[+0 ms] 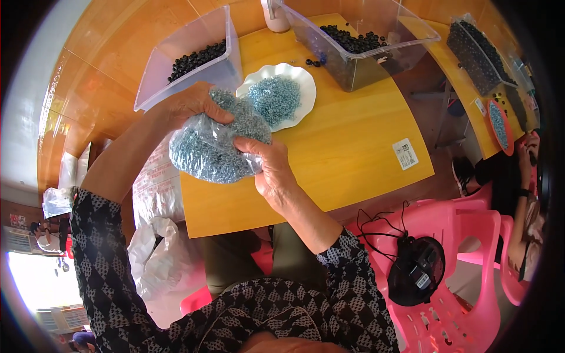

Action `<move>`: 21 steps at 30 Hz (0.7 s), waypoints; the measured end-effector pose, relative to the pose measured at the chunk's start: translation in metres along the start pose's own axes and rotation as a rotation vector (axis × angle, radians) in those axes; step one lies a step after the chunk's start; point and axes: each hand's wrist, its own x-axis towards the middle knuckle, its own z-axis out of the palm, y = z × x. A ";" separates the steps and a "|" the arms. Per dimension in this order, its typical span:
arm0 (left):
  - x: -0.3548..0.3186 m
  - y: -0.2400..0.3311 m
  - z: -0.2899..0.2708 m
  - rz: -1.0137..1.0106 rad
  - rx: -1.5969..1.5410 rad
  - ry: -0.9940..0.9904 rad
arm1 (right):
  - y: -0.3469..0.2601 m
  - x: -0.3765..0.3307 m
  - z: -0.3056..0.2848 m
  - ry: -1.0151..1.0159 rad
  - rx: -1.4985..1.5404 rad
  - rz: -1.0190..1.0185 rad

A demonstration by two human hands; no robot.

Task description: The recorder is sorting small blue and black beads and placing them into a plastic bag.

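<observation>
While both hands hold it up over the near left part of the wooden table [353, 141], the clear plastic bag [206, 150] full of tiny blue rings sags between them. The left hand [191, 103] is closed on the bag's far top, and the right hand [271, 170] pinches its near right side. Just past the bag sits a white wavy plate [303, 79] with a pile of the same blue rings [273, 97]. Farther off stand two clear tubs [194, 41] holding small dark beads [197, 59]. A pink plastic chair [465, 247] is near on the right, with a black round device [418, 270] lying on it.
</observation>
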 end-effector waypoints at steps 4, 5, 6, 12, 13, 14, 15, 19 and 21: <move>0.004 0.015 0.013 0.039 0.088 0.055 | -0.010 -0.002 0.008 0.010 0.146 0.024; 0.004 0.015 0.011 0.035 0.090 0.059 | -0.013 0.000 0.011 -0.002 0.270 0.091; 0.004 0.016 0.008 0.035 0.094 0.059 | -0.012 0.003 0.012 -0.004 0.275 0.094; 0.011 0.022 0.005 0.003 0.083 0.052 | -0.003 0.021 -0.002 -0.001 0.247 0.061; 0.015 0.021 0.003 0.004 0.052 0.027 | -0.002 0.022 -0.005 -0.007 0.281 0.062; 0.016 0.020 -0.002 0.000 0.054 0.035 | 0.001 0.023 -0.004 -0.022 0.319 0.072; 0.017 0.020 -0.007 -0.046 0.051 0.018 | 0.004 0.024 -0.005 -0.027 0.323 0.078; 0.015 0.019 -0.003 -0.090 0.025 -0.029 | 0.013 0.027 -0.016 -0.035 0.307 0.080; 0.015 0.021 0.001 -0.081 0.048 -0.040 | 0.016 0.028 -0.021 -0.033 0.292 0.060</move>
